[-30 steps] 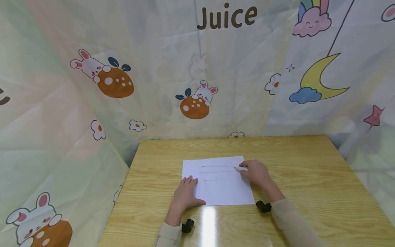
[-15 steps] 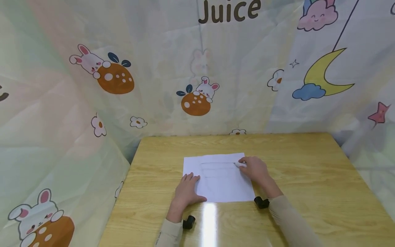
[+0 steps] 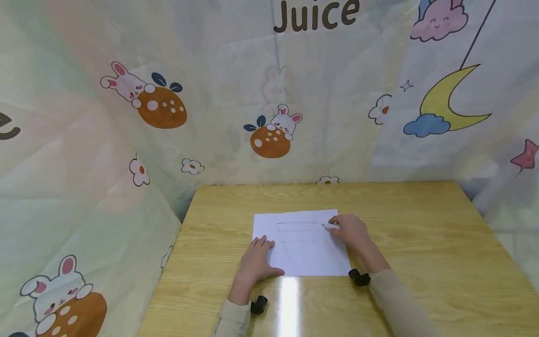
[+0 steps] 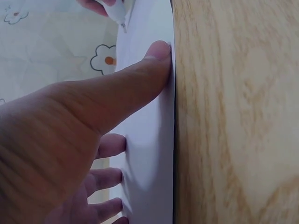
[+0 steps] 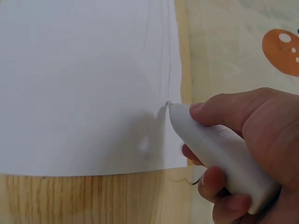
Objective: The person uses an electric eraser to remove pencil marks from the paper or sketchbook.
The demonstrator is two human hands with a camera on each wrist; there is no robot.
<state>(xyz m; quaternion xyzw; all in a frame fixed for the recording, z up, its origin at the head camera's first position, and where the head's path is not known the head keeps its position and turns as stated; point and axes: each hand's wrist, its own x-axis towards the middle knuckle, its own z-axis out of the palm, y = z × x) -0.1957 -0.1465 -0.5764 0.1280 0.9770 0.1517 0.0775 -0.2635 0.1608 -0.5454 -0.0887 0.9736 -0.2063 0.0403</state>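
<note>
A white sheet of paper (image 3: 307,260) lies on the wooden table, with a few thin, roughly parallel lines across its upper half. My left hand (image 3: 255,262) rests at its left side, fingers spread and the thumb (image 4: 156,53) pressing near the front edge. In my right hand (image 3: 351,231) I grip a thick white pen-shaped tool (image 5: 219,149) between thumb and curled fingers. Its narrow tip meets the paper at the right end of the topmost line, close to the far edge, as the right wrist view shows. The palm hides the tool's rear end.
The wooden table (image 3: 421,243) extends on both sides of the paper. Behind it hangs a printed fabric backdrop (image 3: 219,117) with rabbits and a moon. A black wrist-worn piece (image 3: 258,304) sits at the left cuff, another black piece (image 3: 359,277) at the right.
The head view has shifted slightly, so the scene sits a little higher and further right. Both hands keep nearly the same places on the paper, the tool's tip staying near the top line's right end.
</note>
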